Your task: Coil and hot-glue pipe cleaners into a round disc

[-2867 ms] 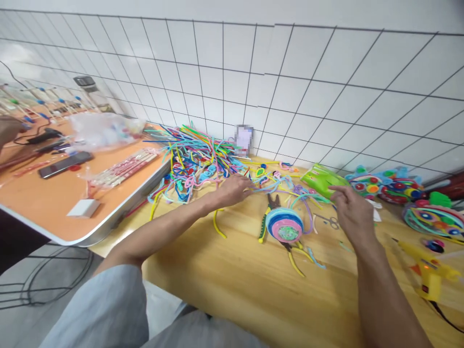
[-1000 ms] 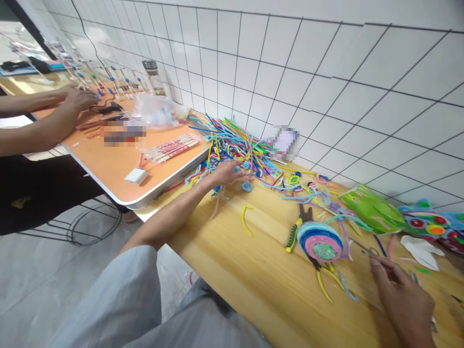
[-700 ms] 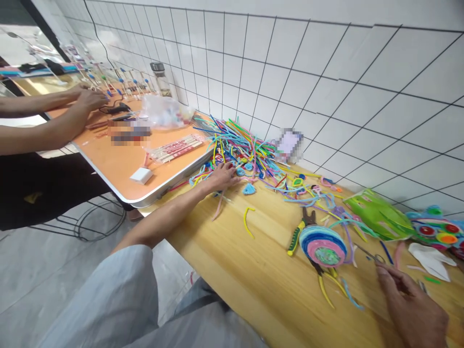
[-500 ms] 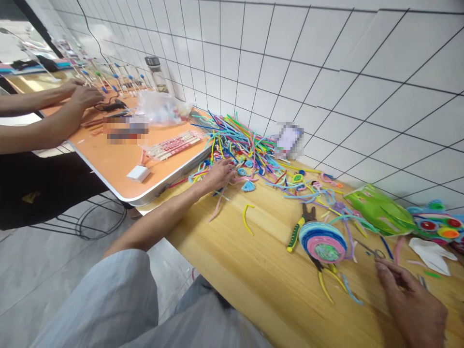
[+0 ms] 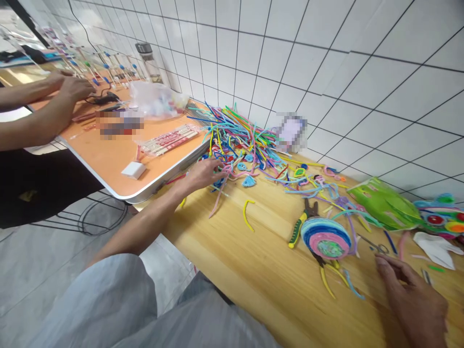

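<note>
Scissors (image 5: 371,244) point left, away from the right hand (image 5: 415,296), whose grip, like the left hand's (image 5: 203,175), is unclear.

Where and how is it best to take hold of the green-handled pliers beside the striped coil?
Probably by the green-yellow handle, from the near left: it points that way, the dark head lies beyond, and the striped coil crowds the right.

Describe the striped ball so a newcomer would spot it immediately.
On the wooden table, look left of the person's right hand. Green-and-yellow-gripped pliers and a yellow-handled tool lie there. Right beside both is the striped ball, set apart from those tools by its rounded shape and blue and pink rings around a mottled, greenish centre.
</note>
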Demonstrator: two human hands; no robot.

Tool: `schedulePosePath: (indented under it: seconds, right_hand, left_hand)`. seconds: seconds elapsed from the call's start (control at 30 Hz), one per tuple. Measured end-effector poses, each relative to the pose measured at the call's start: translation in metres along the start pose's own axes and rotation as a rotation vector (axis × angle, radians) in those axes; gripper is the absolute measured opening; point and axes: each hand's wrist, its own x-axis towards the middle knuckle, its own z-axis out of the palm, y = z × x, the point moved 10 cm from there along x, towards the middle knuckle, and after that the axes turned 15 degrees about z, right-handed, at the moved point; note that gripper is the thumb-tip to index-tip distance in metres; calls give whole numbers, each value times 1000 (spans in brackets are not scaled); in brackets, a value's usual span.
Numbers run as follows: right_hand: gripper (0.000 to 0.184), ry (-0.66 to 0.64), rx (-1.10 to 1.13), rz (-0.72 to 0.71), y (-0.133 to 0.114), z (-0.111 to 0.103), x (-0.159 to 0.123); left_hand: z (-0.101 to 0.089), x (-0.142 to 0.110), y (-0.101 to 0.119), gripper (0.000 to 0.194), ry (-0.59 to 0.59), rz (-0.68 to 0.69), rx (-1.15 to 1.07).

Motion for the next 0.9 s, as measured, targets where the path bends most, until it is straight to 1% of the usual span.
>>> schedulePosePath:
  seconds: [0.1, 0.17, 0.23, 0.33, 0.4, 0.57, 0.63, 0.73, 0.83, 0.9]
  right_hand:
    - [62, -7, 9, 23, -1, 0, -2]
    - [63, -5, 24, 27, 0, -1, -2]
    - [63, 2, 32, 31, 2, -2, -1]
    - [64, 6, 28, 30, 5, -1, 0]
    - [65, 0, 19, 27, 5, -1, 1]
    - [61, 7, 36, 40, 0, -4, -2]
    - [61, 10, 45, 31, -3, -5, -3]
    - [63, 19, 53, 13, -5, -6, -5]
    - [62, 32, 63, -1, -6, -6, -7]
    - [60, 44, 65, -10, -7, -7, -9]
  left_hand:
    - [17, 2, 1, 20, 7, 3, 7]
    - [20, 4, -4, 16, 40, -11, -22]
    - [17, 5, -11, 19, 96, -27, -62]
    - [6, 1, -22, 22, 194, -62, -143]
    - [1, -2, -30, 28, 255, -90, -245]
    - [1, -3, -39, 44, 362, -120, -567]
    - [1, -3, -40, 47, 449, -130, -756]
    - [-4, -4, -45, 49, 625, -145, -1026]
    - [-13, -6, -52, 48, 733, -145, -1095]
    - [-19, -9, -55, 44, 751, -157, -1018]
